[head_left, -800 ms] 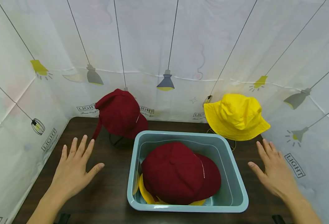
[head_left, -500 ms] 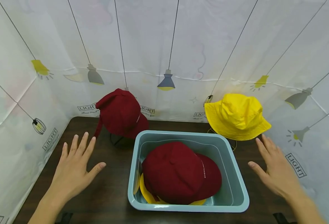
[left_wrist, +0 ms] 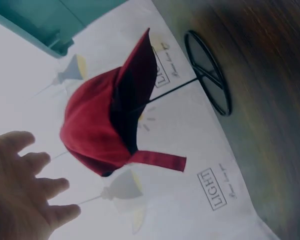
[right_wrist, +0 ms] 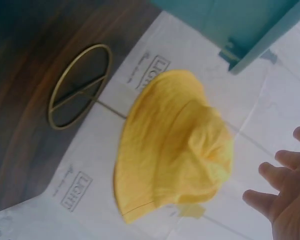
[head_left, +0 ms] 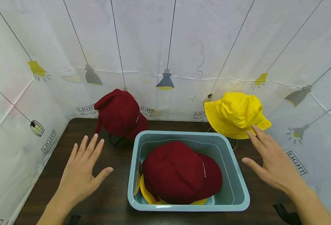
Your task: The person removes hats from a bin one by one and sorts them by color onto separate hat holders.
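Note:
My left hand (head_left: 81, 172) hovers over the left of the table with its fingers spread, holding nothing. Beyond its fingertips a dark red cap (head_left: 120, 114) hangs on a black wire stand (left_wrist: 210, 75), its strap dangling at the back. My right hand (head_left: 275, 162), also holding nothing, reaches toward a yellow bucket hat (head_left: 237, 115); its fingertips overlap the brim in the head view. That hat sits on a gold wire stand (right_wrist: 80, 87). Between my hands is a blue-grey plastic bin (head_left: 189, 207), where another dark red cap (head_left: 176, 172) lies over a yellow hat (head_left: 145, 192), mostly hidden.
A dark wooden table (head_left: 109, 200) carries everything. White cloth (head_left: 142, 37) printed with hanging lamps closes off the back and both sides. Dark straps (head_left: 286, 214) show beneath the wrists. The bin's far rim stands close in front of both stands.
My right hand has moved forward and left, toward the yellow bucket hat. The left hand has shifted slightly right and forward. Caps, hats and bin stay in place.

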Action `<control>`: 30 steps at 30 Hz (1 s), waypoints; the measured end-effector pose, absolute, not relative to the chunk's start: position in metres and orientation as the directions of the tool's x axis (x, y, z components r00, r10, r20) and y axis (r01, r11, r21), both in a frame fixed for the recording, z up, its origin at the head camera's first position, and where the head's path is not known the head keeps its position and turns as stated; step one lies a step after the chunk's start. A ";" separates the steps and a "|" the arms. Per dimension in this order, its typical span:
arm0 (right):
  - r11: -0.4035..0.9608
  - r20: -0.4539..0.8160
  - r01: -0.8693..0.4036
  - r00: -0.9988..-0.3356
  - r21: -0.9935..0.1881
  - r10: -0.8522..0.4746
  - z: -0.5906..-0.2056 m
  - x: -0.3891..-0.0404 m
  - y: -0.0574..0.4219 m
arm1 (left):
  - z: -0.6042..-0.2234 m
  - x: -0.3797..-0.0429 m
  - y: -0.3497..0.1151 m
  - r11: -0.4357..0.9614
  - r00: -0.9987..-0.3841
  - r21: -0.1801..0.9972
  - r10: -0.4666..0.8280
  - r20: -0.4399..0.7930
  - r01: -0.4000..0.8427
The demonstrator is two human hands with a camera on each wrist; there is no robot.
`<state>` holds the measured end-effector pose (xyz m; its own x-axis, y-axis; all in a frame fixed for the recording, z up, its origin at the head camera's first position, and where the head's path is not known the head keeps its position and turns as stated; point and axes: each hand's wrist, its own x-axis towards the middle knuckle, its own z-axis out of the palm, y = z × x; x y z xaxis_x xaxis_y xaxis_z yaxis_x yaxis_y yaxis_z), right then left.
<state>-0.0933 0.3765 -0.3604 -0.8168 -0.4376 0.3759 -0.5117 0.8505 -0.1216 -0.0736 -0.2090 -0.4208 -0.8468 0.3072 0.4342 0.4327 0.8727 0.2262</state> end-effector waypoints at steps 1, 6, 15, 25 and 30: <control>0.847 0.371 -0.518 -0.815 -0.122 -0.445 -0.358 -0.094 0.373 | -0.421 -0.074 -0.207 0.868 -0.843 0.229 0.312 0.439 0.441; 0.843 0.337 -0.526 -0.818 -0.110 -0.466 -0.345 -0.095 0.356 | -0.423 -0.075 -0.199 0.844 -0.828 0.249 0.332 0.453 0.475; 0.823 0.310 -0.561 -0.802 -0.095 -0.511 -0.330 -0.096 0.333 | -0.426 -0.080 -0.185 0.802 -0.799 0.275 0.363 0.479 0.529; 0.803 0.285 -0.590 -0.786 -0.080 -0.549 -0.319 -0.094 0.312 | -0.429 -0.084 -0.169 0.741 -0.778 0.330 0.396 0.488 0.585; 0.767 0.272 -0.639 -0.750 -0.062 -0.603 -0.316 -0.102 0.299 | -0.430 -0.082 -0.168 0.705 -0.770 0.365 0.413 0.486 0.608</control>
